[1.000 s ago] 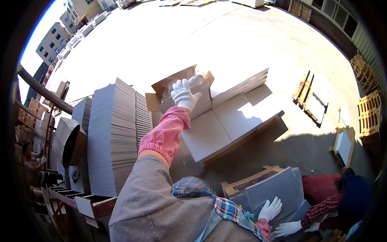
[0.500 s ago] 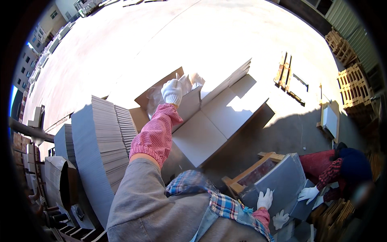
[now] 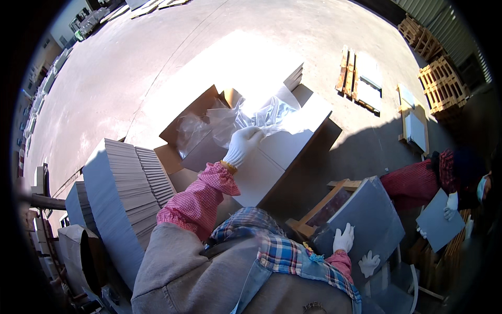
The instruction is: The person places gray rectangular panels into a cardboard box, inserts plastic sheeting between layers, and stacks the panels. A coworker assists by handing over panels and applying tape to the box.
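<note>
A thin clear plastic bag (image 3: 274,114) trails from my left hand (image 3: 244,145), in a white knitted glove, its fingers closed on the film. Beneath it, an open cardboard box (image 3: 196,112) has more crumpled plastic, and the bag stretches over the stacked pale sheets (image 3: 259,170) beside it. My right hand (image 3: 343,239), also gloved, lies open with fingers apart against a large grey panel (image 3: 368,222) leaning on a wooden frame (image 3: 321,209). Close by on the panel's lower edge is another white glove (image 3: 369,264); whether a hand fills it is unclear.
Tall stacks of grey-white sheets (image 3: 123,188) stand at the left. A co-worker (image 3: 442,188) at the right holds a small grey sheet (image 3: 442,220). Wooden pallets (image 3: 442,89) line the far right, and a slatted pallet (image 3: 348,73) lies on the sunlit ground.
My left hand has moved right and nearer, drawing the plastic from the box across the pale sheets. The co-worker has lifted a grey sheet. My right hand stays at the panel.
</note>
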The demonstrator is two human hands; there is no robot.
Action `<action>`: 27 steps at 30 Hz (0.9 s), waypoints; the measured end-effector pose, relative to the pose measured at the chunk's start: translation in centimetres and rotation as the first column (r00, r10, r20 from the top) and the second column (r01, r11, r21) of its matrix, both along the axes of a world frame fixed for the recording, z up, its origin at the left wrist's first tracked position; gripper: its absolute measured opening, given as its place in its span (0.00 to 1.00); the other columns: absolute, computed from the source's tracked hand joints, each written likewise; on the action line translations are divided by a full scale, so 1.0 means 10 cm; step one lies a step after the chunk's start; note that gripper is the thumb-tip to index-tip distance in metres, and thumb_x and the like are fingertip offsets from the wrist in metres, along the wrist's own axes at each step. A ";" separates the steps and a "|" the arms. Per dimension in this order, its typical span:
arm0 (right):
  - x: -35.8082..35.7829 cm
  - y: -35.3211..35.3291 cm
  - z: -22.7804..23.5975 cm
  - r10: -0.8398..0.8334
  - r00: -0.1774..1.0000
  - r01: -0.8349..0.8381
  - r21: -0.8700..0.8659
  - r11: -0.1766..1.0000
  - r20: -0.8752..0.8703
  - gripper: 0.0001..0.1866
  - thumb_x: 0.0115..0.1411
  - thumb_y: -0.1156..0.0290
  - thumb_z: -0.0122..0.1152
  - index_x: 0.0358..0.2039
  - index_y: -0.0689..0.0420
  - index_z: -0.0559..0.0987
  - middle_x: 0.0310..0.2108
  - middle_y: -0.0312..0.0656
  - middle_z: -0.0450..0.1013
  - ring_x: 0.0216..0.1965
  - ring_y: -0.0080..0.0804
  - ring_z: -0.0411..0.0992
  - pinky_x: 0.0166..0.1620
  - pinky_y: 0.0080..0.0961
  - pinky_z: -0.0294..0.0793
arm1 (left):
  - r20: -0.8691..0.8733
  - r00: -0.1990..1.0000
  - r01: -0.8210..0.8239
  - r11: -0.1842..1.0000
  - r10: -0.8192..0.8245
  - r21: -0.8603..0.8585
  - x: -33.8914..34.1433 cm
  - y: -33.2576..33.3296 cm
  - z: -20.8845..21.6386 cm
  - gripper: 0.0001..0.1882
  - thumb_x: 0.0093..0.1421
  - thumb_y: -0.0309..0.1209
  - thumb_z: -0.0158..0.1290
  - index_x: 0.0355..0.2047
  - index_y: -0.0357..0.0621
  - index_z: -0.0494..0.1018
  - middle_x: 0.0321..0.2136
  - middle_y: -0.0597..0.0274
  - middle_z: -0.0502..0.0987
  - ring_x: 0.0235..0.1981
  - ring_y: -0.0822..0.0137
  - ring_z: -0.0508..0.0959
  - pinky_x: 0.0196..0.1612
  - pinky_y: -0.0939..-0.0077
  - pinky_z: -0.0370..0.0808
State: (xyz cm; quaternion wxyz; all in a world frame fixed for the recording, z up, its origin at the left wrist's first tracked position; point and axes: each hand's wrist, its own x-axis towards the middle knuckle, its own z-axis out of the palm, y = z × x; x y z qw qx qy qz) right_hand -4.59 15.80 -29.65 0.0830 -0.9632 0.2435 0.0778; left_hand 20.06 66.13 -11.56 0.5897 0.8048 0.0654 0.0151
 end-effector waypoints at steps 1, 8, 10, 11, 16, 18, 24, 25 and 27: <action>0.01 0.05 0.06 -0.004 1.000 0.004 -0.006 1.000 0.022 0.32 0.66 0.57 0.59 0.68 0.55 0.68 0.69 0.56 0.62 0.68 0.56 0.62 0.69 0.43 0.62 | -0.075 0.996 0.030 0.992 -0.039 -0.119 -0.07 -0.10 -0.05 0.14 0.68 0.35 0.57 0.40 0.33 0.81 0.29 0.64 0.81 0.32 0.72 0.77 0.36 0.77 0.75; 0.51 0.99 0.90 0.026 0.968 -0.156 0.519 0.840 0.249 0.25 0.69 0.56 0.59 0.61 0.57 0.77 0.59 0.53 0.75 0.58 0.51 0.74 0.62 0.41 0.72 | -0.226 0.929 0.134 0.838 -0.291 -0.529 -0.54 -0.72 -0.10 0.13 0.65 0.36 0.64 0.39 0.36 0.81 0.29 0.61 0.80 0.30 0.71 0.78 0.36 0.78 0.77; 0.66 1.45 1.29 0.010 0.960 -0.217 0.717 0.662 0.281 0.25 0.69 0.56 0.61 0.60 0.58 0.78 0.59 0.50 0.77 0.57 0.46 0.76 0.60 0.36 0.74 | -0.302 0.891 0.133 0.829 -0.340 -0.543 -0.63 -0.86 -0.01 0.12 0.66 0.35 0.63 0.37 0.36 0.81 0.28 0.61 0.80 0.29 0.71 0.78 0.35 0.77 0.77; 0.74 1.63 1.43 0.001 0.955 -0.245 0.787 0.566 0.297 0.26 0.71 0.55 0.59 0.61 0.60 0.77 0.57 0.48 0.78 0.57 0.41 0.76 0.60 0.33 0.73 | -0.264 0.892 0.169 0.814 -0.366 -0.556 -0.67 -0.90 -0.05 0.12 0.65 0.35 0.64 0.37 0.37 0.80 0.28 0.62 0.80 0.27 0.71 0.78 0.33 0.77 0.77; 1.06 1.97 1.76 -0.063 0.996 -0.055 0.984 0.171 0.067 0.30 0.75 0.46 0.48 0.61 0.60 0.77 0.54 0.43 0.78 0.55 0.30 0.75 0.59 0.27 0.73 | -0.233 0.862 0.342 0.855 -0.451 -0.390 -0.87 -1.14 0.01 0.12 0.63 0.35 0.66 0.34 0.39 0.80 0.27 0.68 0.79 0.28 0.75 0.77 0.31 0.78 0.76; 1.12 1.96 1.74 -0.026 0.997 -0.068 0.987 0.143 0.072 0.30 0.76 0.46 0.46 0.60 0.60 0.78 0.52 0.40 0.78 0.53 0.28 0.75 0.58 0.26 0.73 | -0.251 0.847 0.369 0.858 -0.468 -0.357 -0.95 -1.18 0.06 0.13 0.61 0.35 0.68 0.35 0.38 0.80 0.28 0.68 0.80 0.28 0.75 0.78 0.32 0.77 0.77; 1.09 2.02 1.79 -0.098 0.995 0.001 0.999 -0.040 -0.005 0.22 0.74 0.57 0.56 0.57 0.61 0.79 0.51 0.40 0.78 0.52 0.28 0.75 0.58 0.26 0.73 | -0.222 0.827 0.284 0.726 -0.516 -0.627 -1.06 -1.17 0.18 0.16 0.59 0.38 0.70 0.38 0.39 0.80 0.30 0.68 0.81 0.30 0.74 0.78 0.35 0.76 0.79; 1.08 2.01 1.77 -0.118 0.992 0.025 0.997 -0.079 -0.034 0.22 0.73 0.56 0.57 0.57 0.60 0.80 0.51 0.40 0.78 0.52 0.28 0.75 0.57 0.26 0.73 | -0.218 0.831 0.293 0.735 -0.512 -0.612 -1.05 -1.16 0.14 0.16 0.60 0.38 0.70 0.38 0.39 0.80 0.30 0.68 0.81 0.30 0.74 0.78 0.34 0.76 0.78; 1.06 2.01 1.76 -0.147 0.984 0.078 0.984 -0.163 -0.102 0.21 0.72 0.56 0.59 0.57 0.59 0.80 0.52 0.40 0.78 0.52 0.28 0.75 0.57 0.25 0.74 | -0.217 0.838 0.305 0.759 -0.501 -0.576 -1.01 -1.13 0.02 0.16 0.60 0.39 0.70 0.38 0.39 0.79 0.29 0.68 0.80 0.29 0.75 0.77 0.33 0.77 0.77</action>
